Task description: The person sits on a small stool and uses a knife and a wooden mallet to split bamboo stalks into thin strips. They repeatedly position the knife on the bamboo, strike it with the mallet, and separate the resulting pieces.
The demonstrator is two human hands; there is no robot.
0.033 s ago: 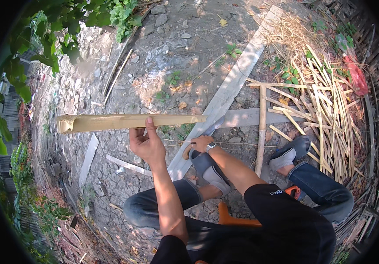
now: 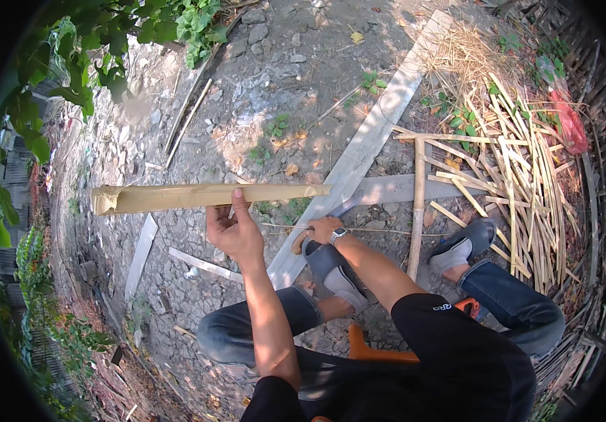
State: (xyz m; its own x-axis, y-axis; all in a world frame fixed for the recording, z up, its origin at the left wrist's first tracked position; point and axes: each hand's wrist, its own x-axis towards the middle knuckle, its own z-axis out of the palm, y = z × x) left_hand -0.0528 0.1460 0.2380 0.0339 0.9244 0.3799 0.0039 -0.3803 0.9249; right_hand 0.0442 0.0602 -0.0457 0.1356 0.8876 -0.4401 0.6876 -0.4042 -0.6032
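Observation:
My left hand (image 2: 231,228) is closed on a split bamboo piece (image 2: 169,197), thumb on the near edge and fingers beneath. The piece lies level across my view, with its thick cut end at the left and its narrow end over a grey board (image 2: 366,151). My right hand (image 2: 324,230), with a watch on the wrist, is closed round a knife beside my shoe. The knife's brown wooden handle (image 2: 298,243) shows below the fist, and its grey blade (image 2: 346,205) points up and right, close to the bamboo's narrow end.
Many thin bamboo strips (image 2: 521,183) lie heaped at the right, with shavings (image 2: 464,53) beyond. A bamboo pole (image 2: 417,211) lies by my right foot. Loose flat strips (image 2: 140,257) are on the cracked soil at the left. An orange stool-like object (image 2: 370,348) is under me.
The knife blade has turned slightly and looks narrower. The bamboo piece and both hands are almost where they were.

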